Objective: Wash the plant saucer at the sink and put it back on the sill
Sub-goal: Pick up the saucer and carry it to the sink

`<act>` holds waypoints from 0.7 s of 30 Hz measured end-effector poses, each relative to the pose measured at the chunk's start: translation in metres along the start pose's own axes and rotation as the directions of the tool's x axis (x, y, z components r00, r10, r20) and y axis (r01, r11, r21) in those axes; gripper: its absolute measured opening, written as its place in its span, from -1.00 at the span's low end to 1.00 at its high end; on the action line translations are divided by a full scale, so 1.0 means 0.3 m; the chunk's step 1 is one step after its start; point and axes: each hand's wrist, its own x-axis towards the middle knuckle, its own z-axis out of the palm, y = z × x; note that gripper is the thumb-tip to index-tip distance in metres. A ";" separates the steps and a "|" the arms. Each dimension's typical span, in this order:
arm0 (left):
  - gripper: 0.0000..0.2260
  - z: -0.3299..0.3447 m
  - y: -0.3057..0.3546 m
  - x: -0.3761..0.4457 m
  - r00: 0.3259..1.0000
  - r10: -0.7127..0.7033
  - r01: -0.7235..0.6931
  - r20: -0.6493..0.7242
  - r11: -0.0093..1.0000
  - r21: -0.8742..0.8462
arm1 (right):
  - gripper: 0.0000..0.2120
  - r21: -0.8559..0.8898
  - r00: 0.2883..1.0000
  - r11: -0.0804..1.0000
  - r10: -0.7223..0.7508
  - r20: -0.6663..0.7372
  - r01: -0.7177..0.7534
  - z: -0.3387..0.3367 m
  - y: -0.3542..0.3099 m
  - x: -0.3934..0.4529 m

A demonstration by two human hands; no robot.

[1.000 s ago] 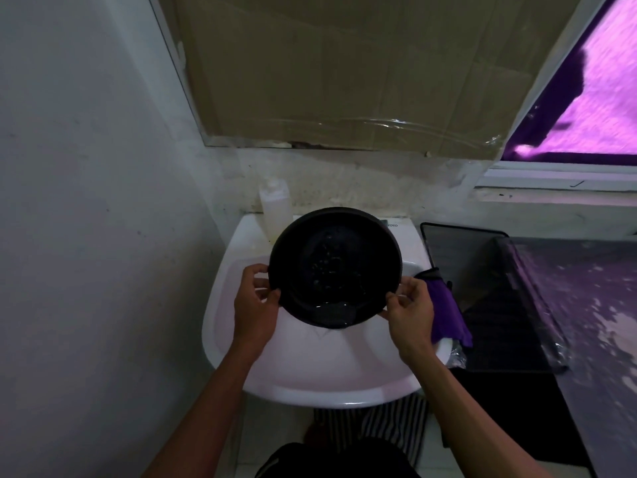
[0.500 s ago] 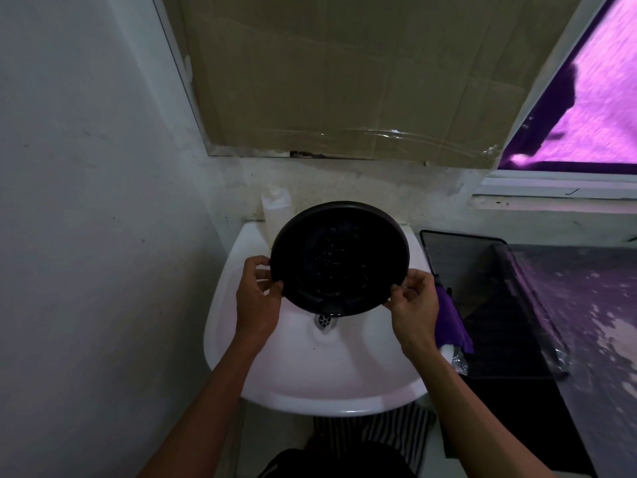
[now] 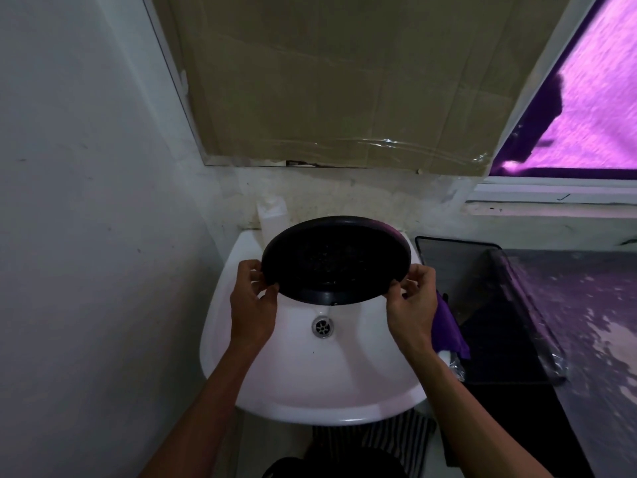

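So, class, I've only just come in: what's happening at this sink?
A person holds a black plant saucer by its rim, the left hand on one side and the right hand on the other. It is tilted toward them above the white sink, over the drain, and water appears to drip from its low edge. A purple cloth lies at the sink's right edge. The saucer is not yet on the sill.
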 end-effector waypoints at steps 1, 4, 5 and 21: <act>-0.73 -0.001 0.001 0.000 1.000 0.005 -0.005 0.002 1.000 -0.003 | -0.72 0.004 1.000 1.000 -0.007 -0.001 0.007 0.000 -0.005 0.003; -0.73 0.000 0.000 -0.001 1.000 0.018 -0.018 0.004 1.000 -0.009 | -0.73 0.010 1.000 1.000 -0.027 0.005 0.027 0.002 -0.018 0.011; -0.73 0.001 0.001 0.000 1.000 0.024 -0.024 0.002 1.000 -0.008 | -0.73 0.013 0.999 0.999 -0.032 0.004 0.032 0.003 -0.021 0.014; -0.66 -0.014 -0.042 0.020 0.993 0.009 -0.016 -0.119 0.998 -0.059 | -0.69 0.034 0.995 0.999 -0.026 0.096 0.022 0.034 -0.010 0.045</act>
